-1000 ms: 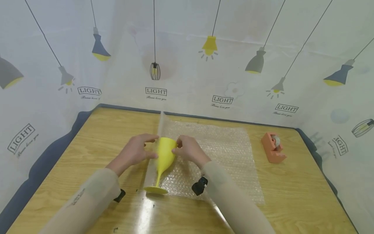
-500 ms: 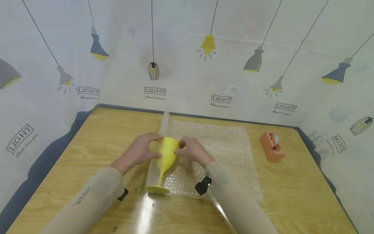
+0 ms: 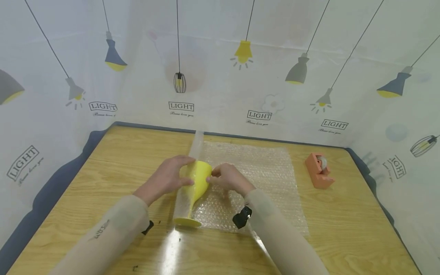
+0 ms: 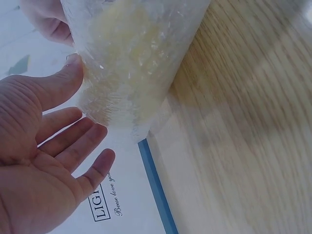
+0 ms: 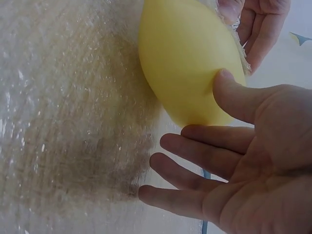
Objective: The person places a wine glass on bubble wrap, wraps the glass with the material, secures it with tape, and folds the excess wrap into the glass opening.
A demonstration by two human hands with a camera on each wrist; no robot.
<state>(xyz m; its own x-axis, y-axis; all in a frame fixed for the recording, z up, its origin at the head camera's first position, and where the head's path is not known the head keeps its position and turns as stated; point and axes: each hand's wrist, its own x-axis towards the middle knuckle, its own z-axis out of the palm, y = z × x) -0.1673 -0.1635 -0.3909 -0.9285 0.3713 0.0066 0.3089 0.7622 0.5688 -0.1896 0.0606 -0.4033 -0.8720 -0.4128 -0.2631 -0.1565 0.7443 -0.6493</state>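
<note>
A yellow goblet (image 3: 203,177) lies on its side on a sheet of bubble wrap (image 3: 264,183), its bowl away from me and its round foot near. The sheet's left edge is lifted along the goblet and covers its left side. My left hand (image 3: 168,175) holds that edge against the bowl, thumb and fingertips on the wrap (image 4: 136,58) in the left wrist view. At the bowl's right, my right hand (image 3: 231,177) grips near the rim. The right wrist view has its thumb on the bare yellow bowl (image 5: 185,63), the index finger at the rim and the other fingers spread.
An orange tape dispenser (image 3: 319,170) with a roll of tape stands on the wooden table (image 3: 347,221), right of the wrap. Behind the table hangs a pale curtain (image 3: 220,84) printed with lamps. Small dark bits (image 3: 135,268) lie near the front.
The goblet and both hands have shifted slightly to the right. The wrap's left edge has come up and over the goblet's left side, now covering part of the bowl and stem.
</note>
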